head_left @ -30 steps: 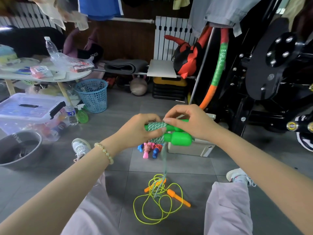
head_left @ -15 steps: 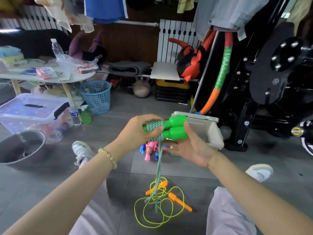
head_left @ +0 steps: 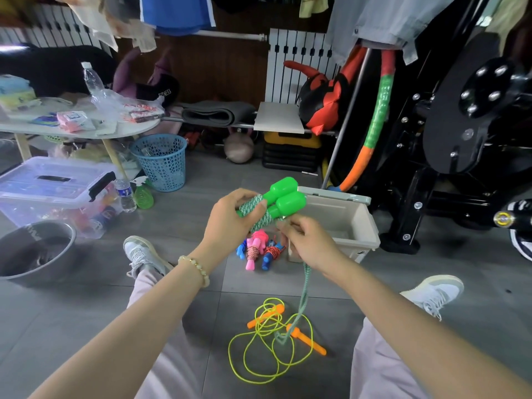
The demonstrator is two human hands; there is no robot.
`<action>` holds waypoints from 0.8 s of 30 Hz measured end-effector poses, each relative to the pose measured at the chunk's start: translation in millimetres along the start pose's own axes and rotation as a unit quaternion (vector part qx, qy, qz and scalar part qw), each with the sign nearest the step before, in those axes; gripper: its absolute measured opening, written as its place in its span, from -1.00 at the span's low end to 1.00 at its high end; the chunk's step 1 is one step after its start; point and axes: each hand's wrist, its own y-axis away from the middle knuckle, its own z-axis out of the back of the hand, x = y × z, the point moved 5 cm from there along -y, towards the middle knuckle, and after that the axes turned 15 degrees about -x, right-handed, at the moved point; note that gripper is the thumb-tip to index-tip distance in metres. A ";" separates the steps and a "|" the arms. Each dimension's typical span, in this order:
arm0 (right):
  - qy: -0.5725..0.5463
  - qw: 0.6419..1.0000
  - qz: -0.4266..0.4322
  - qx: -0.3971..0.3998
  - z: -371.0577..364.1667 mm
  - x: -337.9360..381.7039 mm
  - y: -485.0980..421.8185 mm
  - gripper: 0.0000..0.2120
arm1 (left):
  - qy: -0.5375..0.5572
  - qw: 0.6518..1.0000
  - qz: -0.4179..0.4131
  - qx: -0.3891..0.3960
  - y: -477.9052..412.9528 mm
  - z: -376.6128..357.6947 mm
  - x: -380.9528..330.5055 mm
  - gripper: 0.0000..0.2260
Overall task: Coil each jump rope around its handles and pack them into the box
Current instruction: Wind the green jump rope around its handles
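**Head view.** The left hand (head_left: 230,218) holds a pair of green handles (head_left: 283,195) side by side, fingers and thumb curled round their narrow ends. Turns of the green-and-white braided rope (head_left: 266,220) already cover those ends. The right hand (head_left: 312,244), just beside and below the handles, has its fingers closed on the free length of this rope. The rest of the rope hangs from that hand down to the grey tiled floor (head_left: 288,283).

An open beige box (head_left: 334,214) stands on the floor behind the right hand. Two coiled ropes, one pink-handled (head_left: 254,250) and one blue-handled (head_left: 269,256), lie touching each other just outside the box. A loose yellow jump rope with orange handles (head_left: 306,340) lies between the person's legs.
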 end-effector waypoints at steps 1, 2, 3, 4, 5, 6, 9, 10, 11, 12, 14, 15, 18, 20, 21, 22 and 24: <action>0.012 1.000 0.002 0.004 -0.5 1.2 0.8 -0.79 | -0.008 1.000 0.006 -0.007 -0.2 -0.4 1.8 -0.91; 0.021 1.000 -0.004 0.014 -1.3 1.7 1.5 -0.77 | -0.015 1.000 0.010 -0.003 -0.4 -2.2 4.0 -0.89; 0.031 0.999 -0.014 0.027 -1.0 2.8 2.0 -0.75 | -0.022 1.000 0.013 0.007 -0.4 -3.9 5.5 -0.88; 0.045 0.998 -0.019 0.044 -0.2 4.0 2.4 -0.75 | -0.029 0.999 0.012 0.021 -0.1 -4.8 5.6 -0.87; 0.064 0.996 -0.019 0.059 2.1 6.2 2.3 -0.76 | -0.042 0.999 0.004 0.034 0.4 -4.6 3.9 -0.86; 0.091 0.993 -0.007 0.070 5.5 9.6 1.5 -0.79 | -0.063 0.997 -0.011 0.047 1.0 -4.3 1.6 -0.84; 0.219 0.969 0.097 0.066 20.3 24.8 -1.4 -0.85 | -0.113 0.988 -0.056 0.088 4.4 -3.8 -7.5 -0.78; 0.249 0.956 0.142 0.057 24.3 32.2 -1.4 -0.85 | -0.121 0.985 -0.067 0.104 5.0 -4.0 -9.5 -0.78; 0.268 0.945 0.182 0.052 27.4 39.5 -0.5 -0.86 | -0.128 0.981 -0.080 0.121 5.4 -4.3 -11.2 -0.79; 0.271 0.938 0.212 0.048 29.8 44.6 -0.1 -0.85 | -0.132 0.977 -0.091 0.140 5.2 -5.0 -11.9 -0.81; 0.253 0.936 0.242 0.033 34.4 49.4 -1.0 -0.83 | -0.110 0.973 -0.101 0.176 4.7 -5.1 -14.8 -0.84; 0.250 0.935 0.251 0.020 36.1 50.5 -1.4 -0.84 | -0.094 0.972 -0.107 0.190 4.2 -5.0 -16.1 -0.85; 0.226 0.936 0.269 -0.020 39.0 53.9 -2.0 -0.85 | -0.036 0.972 -0.096 0.211 0.7 -3.2 -18.7 -0.83; 0.203 0.940 0.272 -0.024 39.4 56.1 -1.6 -0.84 | 0.001 0.973 -0.071 0.221 -0.2 -1.6 -20.7 -0.84; 0.207 0.938 0.277 -0.021 38.9 57.5 -1.0 -0.83 | 0.008 0.972 -0.067 0.224 -0.3 -1.2 -21.9 -0.85; 0.222 0.933 0.283 -0.017 38.1 59.2 -0.1 -0.82 | 0.006 0.972 -0.070 0.223 -0.7 -0.6 -23.5 -0.86; 0.275 0.911 0.306 -0.015 37.2 64.8 2.7 -0.78 | -0.011 0.972 -0.087 0.219 -2.8 0.4 -28.2 -0.87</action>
